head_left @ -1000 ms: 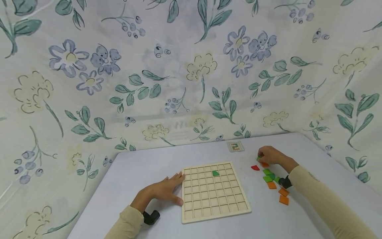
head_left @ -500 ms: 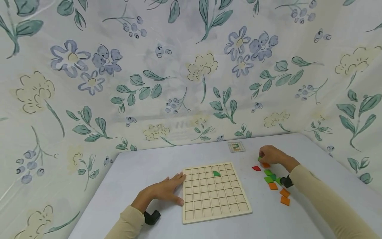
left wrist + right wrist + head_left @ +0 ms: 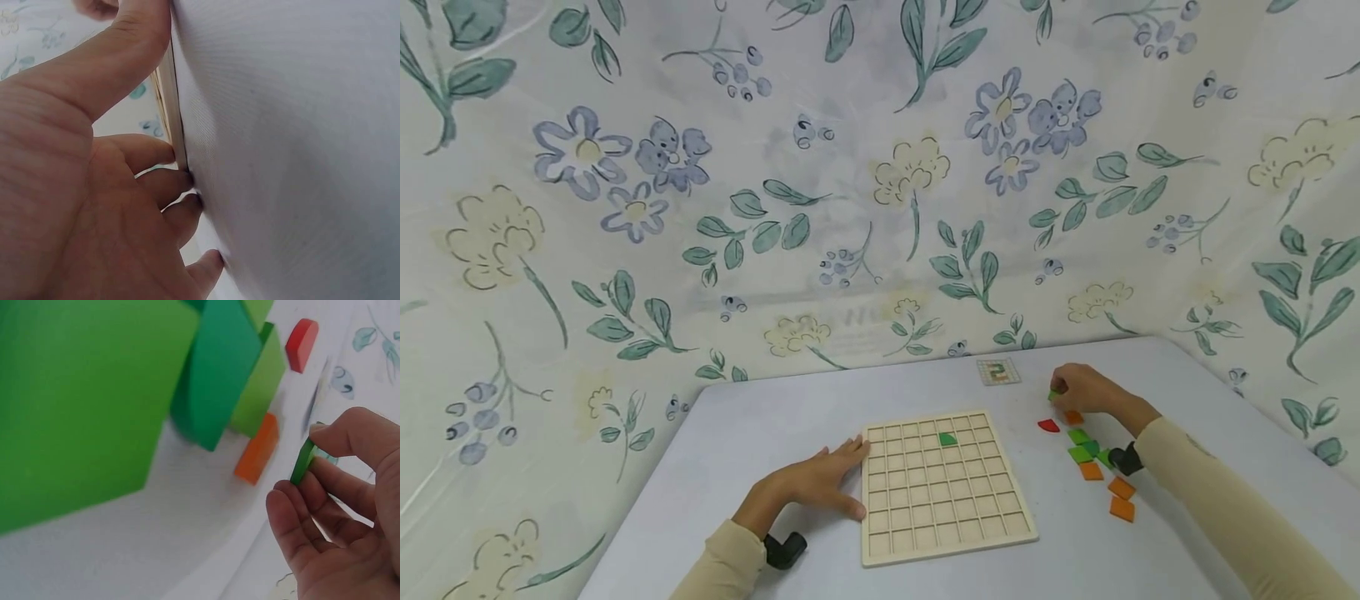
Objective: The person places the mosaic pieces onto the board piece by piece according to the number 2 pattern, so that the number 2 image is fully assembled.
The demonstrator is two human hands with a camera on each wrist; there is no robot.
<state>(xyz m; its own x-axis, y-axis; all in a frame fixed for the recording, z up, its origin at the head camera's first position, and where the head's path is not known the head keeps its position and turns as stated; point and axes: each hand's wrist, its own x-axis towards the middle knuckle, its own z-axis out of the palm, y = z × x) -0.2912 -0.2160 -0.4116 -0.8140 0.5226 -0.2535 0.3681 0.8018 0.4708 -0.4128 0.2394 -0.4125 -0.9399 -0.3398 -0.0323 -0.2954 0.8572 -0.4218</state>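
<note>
My left hand (image 3: pixel 825 482) lies at the left side of a pale wooden grid board (image 3: pixel 950 518), its spread fingertips and thumb touching the edge. In the left wrist view, the fingers (image 3: pixel 167 187) reach down to the white table beside the board's rim (image 3: pixel 166 103). At the far right, my right hand (image 3: pixel 1086 388) pinches a small green tile (image 3: pixel 304 461) between thumb and fingers, close above an orange tile (image 3: pixel 1074 417). One green rounded piece (image 3: pixel 948 439) sits in a cell in an upper row of the board.
Several loose green tiles (image 3: pixel 1080 454) and orange tiles (image 3: pixel 1122 509) lie right of the board, partly under the right wrist's black camera (image 3: pixel 1125 459). A red rounded piece (image 3: pixel 1048 426) is nearby. A small pattern card (image 3: pixel 998 372) lies at the back, before a floral curtain (image 3: pixel 850 208).
My right hand, still pinching the green tile, has lifted slightly away from the orange tile below it. The left hand keeps its place at the board; the head view has shifted slightly.
</note>
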